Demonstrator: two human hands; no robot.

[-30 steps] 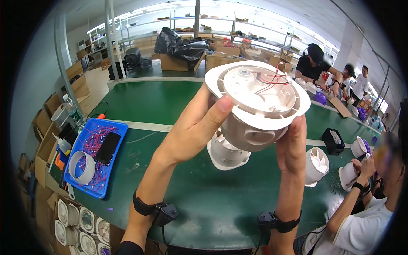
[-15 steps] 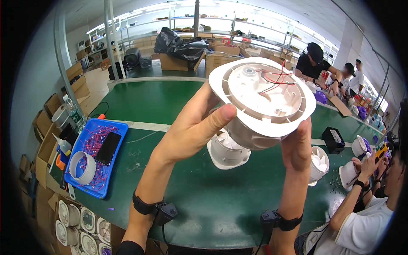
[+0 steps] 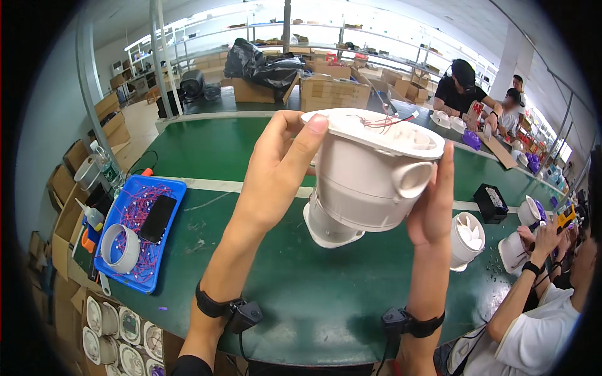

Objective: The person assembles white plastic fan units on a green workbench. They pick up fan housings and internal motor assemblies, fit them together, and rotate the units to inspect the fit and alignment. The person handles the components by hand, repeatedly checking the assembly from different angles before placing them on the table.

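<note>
Between my two hands a white plastic fan housing (image 3: 360, 178) is held up above the green table, its wide flanged rim on top and a round opening in its side wall. Red and black wires (image 3: 379, 122) stick up from the rim. My left hand (image 3: 276, 166) grips the left side, thumb at the rim. My right hand (image 3: 434, 207) closes around the right side, its fingers partly hidden. Behind and below the held part stands another white housing (image 3: 332, 227), mostly covered. To the right, near my right wrist, a white fan unit (image 3: 467, 241) shows its blades.
At left lies a blue tray (image 3: 153, 276) with red wires, a white ring (image 3: 120, 248) and a black phone (image 3: 158, 219). A black box (image 3: 491, 203) stands at right. A co-worker (image 3: 552, 301) handles a housing at the right edge. Finished-looking housings (image 3: 103, 316) fill a carton lower left.
My hands have tilted the housing from showing its inner face to showing its side wall, with the rim now nearly level on top. Both hands still hold it.
</note>
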